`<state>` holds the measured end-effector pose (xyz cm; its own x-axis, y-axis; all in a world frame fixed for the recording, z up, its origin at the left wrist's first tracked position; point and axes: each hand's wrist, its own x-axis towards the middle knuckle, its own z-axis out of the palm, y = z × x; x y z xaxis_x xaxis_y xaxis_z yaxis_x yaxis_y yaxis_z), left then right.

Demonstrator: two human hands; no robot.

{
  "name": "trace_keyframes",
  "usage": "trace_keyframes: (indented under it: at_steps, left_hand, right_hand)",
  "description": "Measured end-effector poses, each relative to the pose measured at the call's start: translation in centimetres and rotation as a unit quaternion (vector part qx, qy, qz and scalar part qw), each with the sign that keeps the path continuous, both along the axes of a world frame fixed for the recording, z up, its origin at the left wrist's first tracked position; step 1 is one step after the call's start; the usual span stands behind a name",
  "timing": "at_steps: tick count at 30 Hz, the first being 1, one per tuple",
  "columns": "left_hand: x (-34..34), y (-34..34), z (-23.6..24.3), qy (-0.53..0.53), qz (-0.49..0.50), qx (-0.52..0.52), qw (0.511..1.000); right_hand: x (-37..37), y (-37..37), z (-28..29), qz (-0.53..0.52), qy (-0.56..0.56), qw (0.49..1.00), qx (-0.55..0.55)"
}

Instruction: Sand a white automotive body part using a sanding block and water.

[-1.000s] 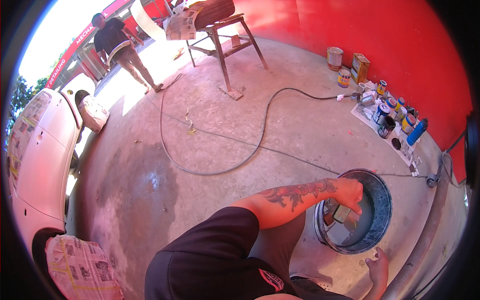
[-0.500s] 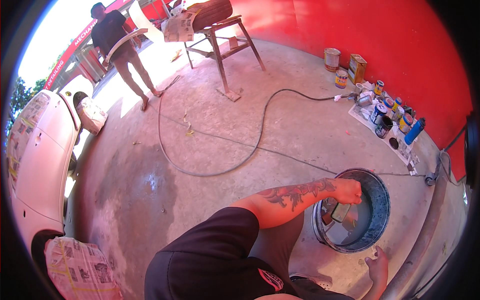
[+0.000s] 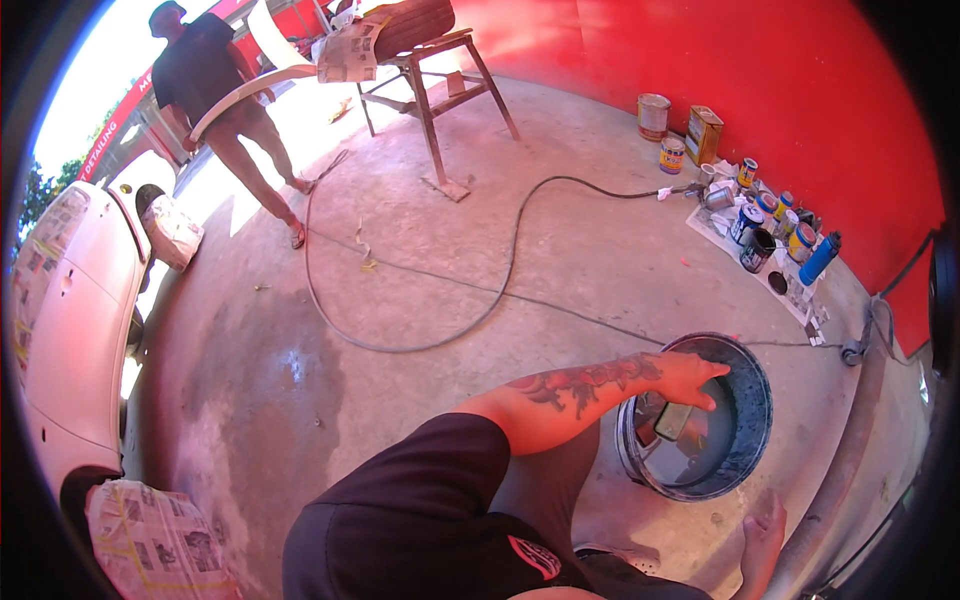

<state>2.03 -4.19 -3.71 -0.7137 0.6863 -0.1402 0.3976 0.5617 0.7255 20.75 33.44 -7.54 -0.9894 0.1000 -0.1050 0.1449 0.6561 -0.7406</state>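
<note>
My left hand [image 3: 694,377] is over a black bucket [image 3: 755,425] of murky grey water, its index finger and thumb stretched apart. Just beneath it, inside the bucket, is a greenish rectangular block [image 3: 674,421]; it looks apart from the fingers, though the palm hides part of the space. A brownish piece [image 3: 645,432] lies beside the block. To the near right of the bucket, my right hand [image 3: 764,535] is held low above the concrete, fingers apart and holding nothing visible.
Paint cans [image 3: 757,250] and a blue bottle [image 3: 820,259] stand along the red wall. A black hose [image 3: 515,240] loops over the floor. Left is a pale car body [image 3: 85,330], partly papered. Behind, a person [image 3: 215,100] carries a curved pale strip near a wooden stand [image 3: 430,120].
My left fingers have opened from around the greenish block, which sits lower in the bucket. My right hand has shifted slightly down. The person at the back has stepped nearer.
</note>
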Motion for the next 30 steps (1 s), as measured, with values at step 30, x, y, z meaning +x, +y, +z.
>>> trace_keyframes:
  at_steps: [30]
  left_hand:
    - [5.7, -26.7, 10.0, 0.229, 0.542, 0.398, 0.704]
  right_hand:
    - [-4.7, -4.4, 5.7, 0.101, 0.028, 0.992, -0.069]
